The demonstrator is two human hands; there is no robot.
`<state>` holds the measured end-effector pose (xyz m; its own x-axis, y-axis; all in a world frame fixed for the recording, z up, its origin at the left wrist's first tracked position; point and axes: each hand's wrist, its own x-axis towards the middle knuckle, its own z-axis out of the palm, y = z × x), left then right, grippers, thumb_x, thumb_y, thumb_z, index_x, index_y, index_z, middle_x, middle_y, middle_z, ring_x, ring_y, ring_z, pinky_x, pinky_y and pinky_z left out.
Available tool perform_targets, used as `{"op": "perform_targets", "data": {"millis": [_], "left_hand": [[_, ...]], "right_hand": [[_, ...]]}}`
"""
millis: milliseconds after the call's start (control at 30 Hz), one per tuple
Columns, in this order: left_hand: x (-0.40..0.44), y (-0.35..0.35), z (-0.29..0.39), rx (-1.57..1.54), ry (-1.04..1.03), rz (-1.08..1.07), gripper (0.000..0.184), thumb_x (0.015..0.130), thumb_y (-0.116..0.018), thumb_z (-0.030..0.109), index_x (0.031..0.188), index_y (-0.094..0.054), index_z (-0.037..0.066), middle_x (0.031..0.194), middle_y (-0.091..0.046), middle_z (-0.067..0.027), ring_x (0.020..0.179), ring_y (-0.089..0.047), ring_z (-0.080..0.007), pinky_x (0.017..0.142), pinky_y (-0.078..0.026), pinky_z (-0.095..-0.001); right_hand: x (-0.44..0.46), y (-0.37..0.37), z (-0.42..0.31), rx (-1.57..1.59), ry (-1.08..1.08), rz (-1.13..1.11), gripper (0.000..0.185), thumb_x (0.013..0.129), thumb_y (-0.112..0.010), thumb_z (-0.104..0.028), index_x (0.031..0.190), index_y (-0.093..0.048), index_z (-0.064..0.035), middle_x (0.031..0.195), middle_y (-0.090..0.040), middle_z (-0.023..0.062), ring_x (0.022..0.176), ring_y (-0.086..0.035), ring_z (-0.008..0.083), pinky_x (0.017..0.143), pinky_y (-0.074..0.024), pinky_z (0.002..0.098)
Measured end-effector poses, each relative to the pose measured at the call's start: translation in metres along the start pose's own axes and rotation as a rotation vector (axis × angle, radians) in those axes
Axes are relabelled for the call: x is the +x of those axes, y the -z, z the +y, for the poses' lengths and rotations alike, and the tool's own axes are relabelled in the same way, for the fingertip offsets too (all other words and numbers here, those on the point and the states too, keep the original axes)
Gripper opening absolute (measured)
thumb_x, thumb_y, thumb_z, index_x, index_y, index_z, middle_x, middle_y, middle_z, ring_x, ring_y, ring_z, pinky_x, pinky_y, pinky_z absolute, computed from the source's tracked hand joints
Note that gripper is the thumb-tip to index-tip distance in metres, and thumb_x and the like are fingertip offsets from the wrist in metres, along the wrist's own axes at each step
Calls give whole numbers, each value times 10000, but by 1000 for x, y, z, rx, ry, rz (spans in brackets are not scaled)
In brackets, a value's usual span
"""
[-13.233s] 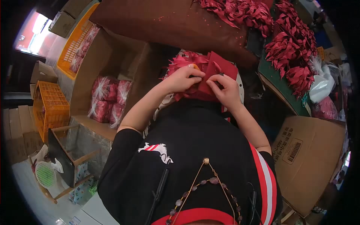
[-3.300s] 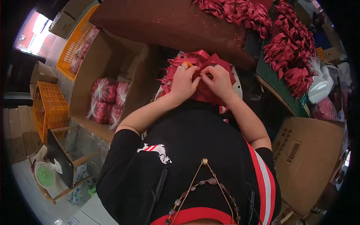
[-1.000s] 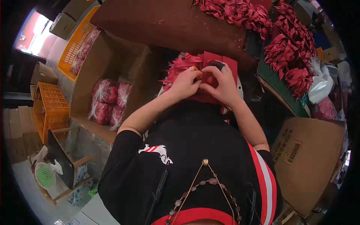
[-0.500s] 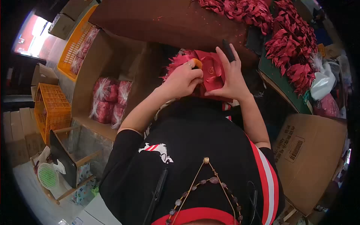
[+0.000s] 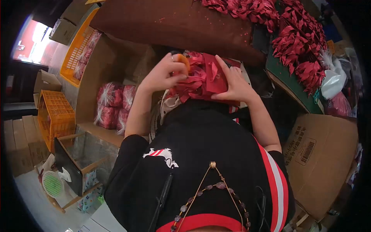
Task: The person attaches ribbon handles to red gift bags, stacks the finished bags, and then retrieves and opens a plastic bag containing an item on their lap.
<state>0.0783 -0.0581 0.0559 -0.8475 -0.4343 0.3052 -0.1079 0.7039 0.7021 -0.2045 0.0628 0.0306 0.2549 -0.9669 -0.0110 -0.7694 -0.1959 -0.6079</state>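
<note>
A bundle of red ribbon loops and strips (image 5: 193,79) lies against my lap, with a flat, stiff-looking red piece (image 5: 215,77) on its right side. My right hand (image 5: 237,86) spans that piece, index finger at its top and thumb at its lower edge. Over the left part of the bundle is my left hand (image 5: 164,73), its fingers curled in. A curved orange item (image 5: 182,62) shows at those fingers; whether it is held or worn I cannot tell. The other fingers of my right hand are mostly hidden.
A brown covered surface (image 5: 174,27) lies ahead. Red ribbon bunches (image 5: 297,46) are heaped at upper right. To the left stands an open carton (image 5: 89,77) holding bagged red bundles (image 5: 110,94), beside orange crates (image 5: 56,114). A cardboard box (image 5: 322,158) stands at right.
My left hand has moved left, away from the stiff red piece, and the orange item moved with it. More ribbon loops now show between my hands. My right hand stays at the red piece.
</note>
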Motion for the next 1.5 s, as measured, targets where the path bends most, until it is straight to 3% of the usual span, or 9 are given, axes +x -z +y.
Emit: {"op": "perform_targets", "data": {"millis": [200, 367, 467, 533, 600, 667, 1033, 1333, 1500], "left_hand": [[-28, 40, -6, 154, 92, 112, 104, 807, -712, 148, 772, -679, 56, 969, -628, -65, 909, -572, -238, 844, -395, -360], [-8, 14, 19, 392, 209, 279, 614, 762, -803, 363, 1288, -619, 107, 1290, -584, -140, 1122, -542, -348, 990, -446, -417], [11, -24, 35, 286, 118, 89, 672, 757, -822, 370, 1349, -592, 151, 1398, -507, -170, 1242, -493, -386, 1071, -389, -445], [14, -47, 27, 308, 145, -108, 626, 761, -811, 346, 1326, -608, 166, 1405, -490, -180, 1198, -506, -398, 1046, -419, -449], [12, -59, 20, 308, 224, -246, 615, 753, -810, 309, 1316, -615, 154, 1399, -484, -189, 1149, -526, -386, 1011, -450, -447], [11, -57, 23, 317, 223, -272, 611, 750, -813, 297, 1310, -618, 149, 1399, -481, -190, 1146, -530, -386, 1011, -451, -449], [9, -60, 38, 387, 207, -353, 554, 727, -816, 224, 1233, -630, 98, 1364, -487, -257, 1128, -560, -393, 975, -469, -449], [10, -62, 46, 389, 279, -418, 551, 748, -804, 251, 1238, -628, 71, 1369, -471, -283, 1142, -558, -402, 984, -468, -450], [10, -65, 51, 398, 294, -436, 552, 757, -795, 241, 1247, -613, 65, 1371, -467, -294, 1147, -557, -401, 980, -471, -454]], "right_hand": [[6, -19, 2, -186, 21, 124, 1261, 634, -807, -622, 1594, -132, -161, 1295, -501, 297, 1280, -436, 433, 1078, -282, 519], [2, -28, 1, -261, 54, 155, 1309, 605, -806, -679, 1590, -136, -136, 1426, -385, 338, 1409, -282, 469, 1125, -223, 547], [-1, -17, 1, -139, 38, 97, 1325, 589, -815, -694, 1589, -144, -142, 1459, -343, 341, 1431, -229, 483, 1162, -171, 550], [2, 3, 12, 45, -20, 129, 1228, 626, -819, -658, 1570, -230, -139, 1435, -400, 308, 1405, -288, 467, 1150, -229, 520], [6, 19, 21, 194, -213, 261, 855, 780, -781, -518, 1439, -473, -68, 1355, -533, 243, 1248, -515, 361, 1038, -416, 412], [17, 34, 42, 260, -260, 200, 797, 799, -775, -486, 1404, -515, -37, 1358, -548, 232, 1226, -550, 334, 1020, -443, 396], [97, 33, 52, -194, -261, -424, 1239, 506, -855, -669, 1489, -414, -56, 1413, -449, 244, 1304, -462, 382, 1083, -406, 414], [91, 30, 48, -82, -281, -428, 1339, 526, -859, -652, 1563, -233, -83, 1488, -379, 284, 1366, -409, 403, 1120, -376, 438], [93, 27, 53, -19, -264, -456, 1293, 538, -859, -637, 1556, -271, -98, 1467, -407, 279, 1364, -403, 410, 1118, -375, 446]]}}
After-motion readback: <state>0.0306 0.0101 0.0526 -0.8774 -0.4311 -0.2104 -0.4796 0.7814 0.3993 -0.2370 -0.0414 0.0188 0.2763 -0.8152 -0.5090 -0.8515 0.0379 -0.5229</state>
